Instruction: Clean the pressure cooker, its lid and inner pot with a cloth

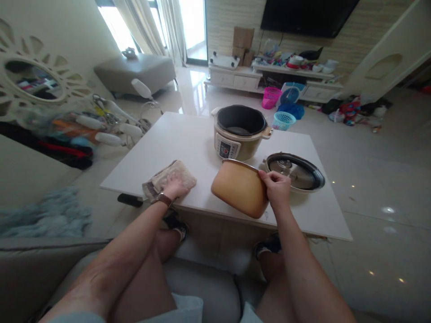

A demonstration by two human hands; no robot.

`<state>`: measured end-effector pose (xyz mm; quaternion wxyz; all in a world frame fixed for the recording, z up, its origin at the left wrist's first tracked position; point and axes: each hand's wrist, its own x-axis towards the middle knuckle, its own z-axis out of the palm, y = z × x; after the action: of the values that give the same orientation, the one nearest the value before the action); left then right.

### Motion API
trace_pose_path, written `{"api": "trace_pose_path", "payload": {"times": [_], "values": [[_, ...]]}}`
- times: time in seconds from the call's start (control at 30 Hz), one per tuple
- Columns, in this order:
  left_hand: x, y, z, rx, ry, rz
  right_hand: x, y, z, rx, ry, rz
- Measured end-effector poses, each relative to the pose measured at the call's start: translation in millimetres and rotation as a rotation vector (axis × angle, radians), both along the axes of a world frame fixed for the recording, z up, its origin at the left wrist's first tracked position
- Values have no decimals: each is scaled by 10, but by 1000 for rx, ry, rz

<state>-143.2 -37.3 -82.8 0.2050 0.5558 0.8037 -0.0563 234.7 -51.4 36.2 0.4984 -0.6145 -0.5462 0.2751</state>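
My right hand grips the rim of a tan inner pot, which is tilted on its side near the front edge of the white table. My left hand rests flat, fingers spread, on a folded beige cloth at the table's front left. A beige electric cooker stands open behind the pot, its dark cavity showing. Its round metal lid lies on the table to the right of my right hand.
A black object sits under the table's left edge. Pink and blue baskets stand on the floor behind. A white TV cabinet lines the far wall, a grey ottoman at back left. My knees are below the table.
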Motion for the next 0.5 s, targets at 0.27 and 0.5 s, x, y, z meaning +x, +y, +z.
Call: {"api": "trace_pose_path", "payload": {"times": [0.27, 0.5], "values": [[34, -89, 66, 277, 55, -31, 84, -1, -24, 26, -54, -48], [247, 252, 387, 870, -903, 578, 68, 72, -51, 25, -87, -59]]}}
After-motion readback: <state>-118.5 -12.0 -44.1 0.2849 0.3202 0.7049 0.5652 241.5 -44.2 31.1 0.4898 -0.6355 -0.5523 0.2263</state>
